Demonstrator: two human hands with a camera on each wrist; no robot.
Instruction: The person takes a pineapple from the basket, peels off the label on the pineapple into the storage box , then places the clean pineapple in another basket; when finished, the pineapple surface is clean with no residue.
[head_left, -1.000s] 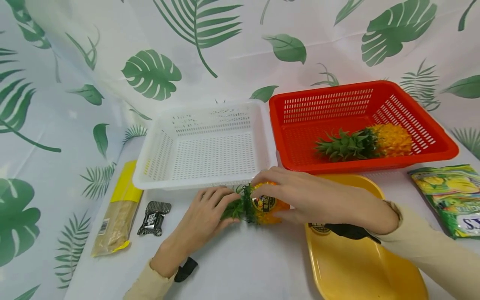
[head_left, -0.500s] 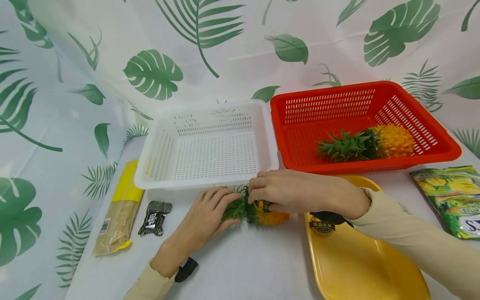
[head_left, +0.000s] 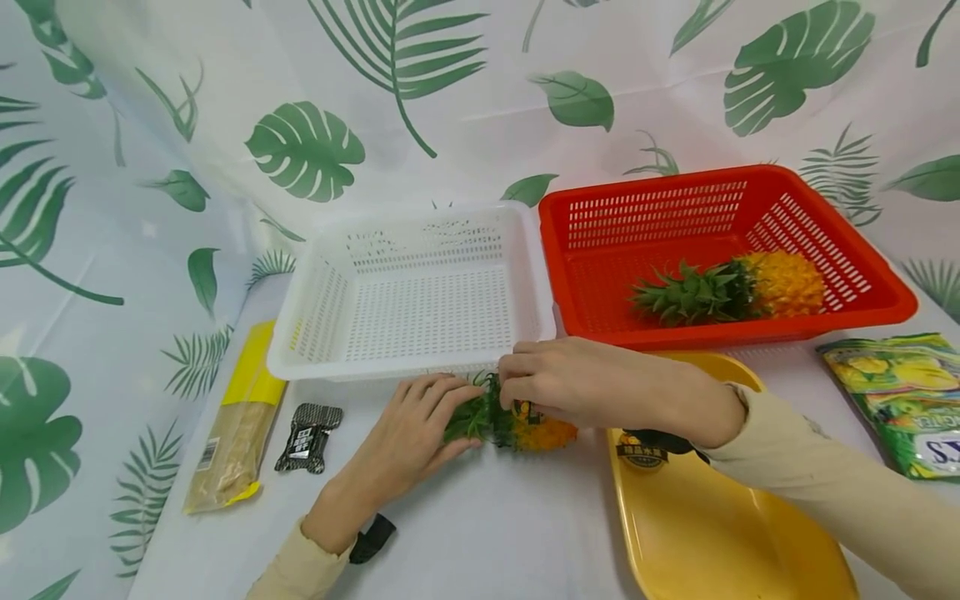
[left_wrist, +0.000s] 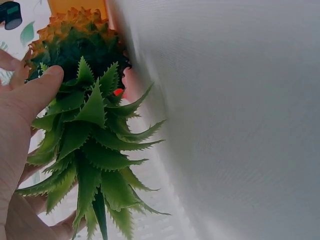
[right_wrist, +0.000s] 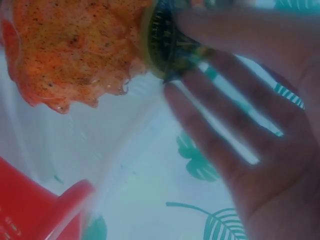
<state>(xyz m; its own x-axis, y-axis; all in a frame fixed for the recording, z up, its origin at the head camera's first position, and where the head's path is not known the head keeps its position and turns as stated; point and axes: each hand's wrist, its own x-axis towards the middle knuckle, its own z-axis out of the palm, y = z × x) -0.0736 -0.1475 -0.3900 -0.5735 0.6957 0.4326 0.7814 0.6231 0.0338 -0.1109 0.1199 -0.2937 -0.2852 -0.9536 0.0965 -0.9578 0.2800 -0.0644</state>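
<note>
A small orange pineapple [head_left: 547,436] with a green leafy crown lies on the table in front of the white basket. My left hand [head_left: 420,417] grips it by the crown; in the left wrist view the thumb presses near the base of the leaves [left_wrist: 95,145]. Over the fruit's body is my right hand [head_left: 573,383], its fingertips together. A dark round sticker [right_wrist: 162,40] with gold print sits on the fruit, and the right thumb and fingers pinch its edge in the right wrist view. The hand hides much of the fruit from above.
Behind stand a white basket [head_left: 300,367] and a red basket [head_left: 675,337] containing another pineapple [head_left: 783,283]. A yellow tray [head_left: 697,517] bearing a similar round sticker [head_left: 641,450] lies under the right forearm. Left are a yellow-topped packet [head_left: 236,425] and a small black packet [head_left: 307,437]; right, a green bag [head_left: 900,400].
My right hand has turned and shifted from spanning the fruit with spread fingers to fingertips gathered at the sticker. The left hand stays on the crown.
</note>
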